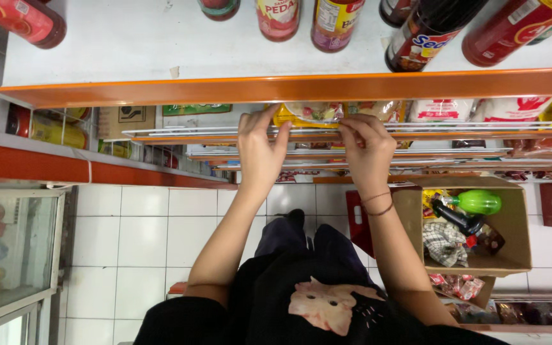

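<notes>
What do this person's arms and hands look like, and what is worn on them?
Both forearms are bare, with no sleeves visible below the elbow. The left hand wears nothing: no glove, ring or watch shows. The right hand is also ungloved; thin dark bracelets circle its wrist. The black top carries a pale cat-face print.

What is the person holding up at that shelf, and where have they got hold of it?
Both hands grip a clear packet with a yellow edge on the shelf: the left hand at its left end, the right hand at its right end.
</notes>
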